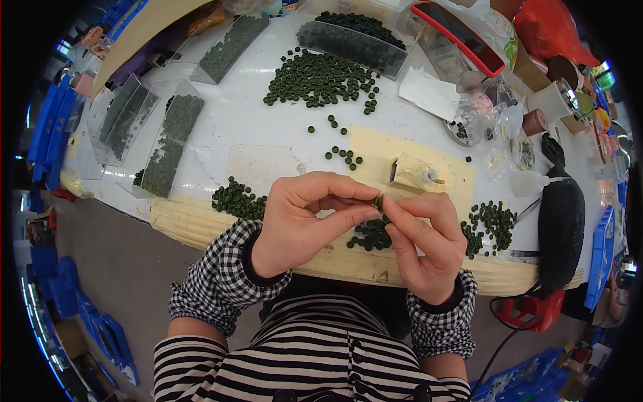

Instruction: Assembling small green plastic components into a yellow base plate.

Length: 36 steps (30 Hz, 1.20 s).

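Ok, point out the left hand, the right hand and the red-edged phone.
Left hand (pixel 292 220), head view: middle of the hand.
Right hand (pixel 432 246), head view: middle of the hand.
Red-edged phone (pixel 460 38), head view: dark face.

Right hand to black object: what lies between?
In the head view, a pile of green pieces, then a thin tool, lie between the right hand and the black object.

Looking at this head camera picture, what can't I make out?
All in the head view:
Green piece: mostly covered by the fingers pinching it.
Left pile: how far it reaches is hidden behind the left hand.
Red bag: cut off by the top edge.
Right pile: pieces too small for fine detail.
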### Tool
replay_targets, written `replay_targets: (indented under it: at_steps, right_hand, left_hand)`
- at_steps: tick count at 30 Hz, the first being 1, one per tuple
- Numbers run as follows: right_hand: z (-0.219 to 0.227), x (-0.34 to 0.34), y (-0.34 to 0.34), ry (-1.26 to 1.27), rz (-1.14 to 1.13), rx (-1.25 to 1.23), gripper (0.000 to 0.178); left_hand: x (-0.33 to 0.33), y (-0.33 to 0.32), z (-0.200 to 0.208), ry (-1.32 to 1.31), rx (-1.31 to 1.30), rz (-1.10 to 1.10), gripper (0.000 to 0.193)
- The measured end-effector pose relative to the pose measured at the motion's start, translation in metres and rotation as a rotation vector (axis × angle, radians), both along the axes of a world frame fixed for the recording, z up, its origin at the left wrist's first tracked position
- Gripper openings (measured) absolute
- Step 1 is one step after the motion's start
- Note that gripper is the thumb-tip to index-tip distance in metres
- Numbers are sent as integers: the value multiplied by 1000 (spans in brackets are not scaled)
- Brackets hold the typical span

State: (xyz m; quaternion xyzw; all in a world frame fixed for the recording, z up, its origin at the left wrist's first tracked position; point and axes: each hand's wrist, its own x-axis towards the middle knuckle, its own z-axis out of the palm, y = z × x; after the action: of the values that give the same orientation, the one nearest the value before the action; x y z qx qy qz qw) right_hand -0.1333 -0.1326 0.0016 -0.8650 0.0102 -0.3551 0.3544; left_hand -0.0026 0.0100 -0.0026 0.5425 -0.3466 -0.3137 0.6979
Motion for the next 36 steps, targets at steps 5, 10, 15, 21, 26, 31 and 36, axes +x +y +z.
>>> replay_targets:
  at_steps: [5,10,15,21,26,31,36]
  right_hand:
    - [1,0,-1,-8,13,-6,35]
    - [-1,0,0,-4,27,15,36]
    - [-2,0,-1,5,55,37,36]
    - [-3,-1,0,23,55,69,36]
    - [-1,-1,0,15,49,61,37]
    - [0,-2,-1,12,54,51,37]
    - [-1,-2,-1,16,63,36,37]
  left_hand:
    - [1,0,0,-21,-2,1,20]
    - [1,1,1,-97,2,20,19]
    - [3,1,3,-234,20,16,22]
    - [3,2,3,-338,32,32,23]
    - [4,1,2,-295,15,27,21]
    - [3,1,0,-161,-10,16,18]
    - [3,1,-1,-160,-33,19,17]
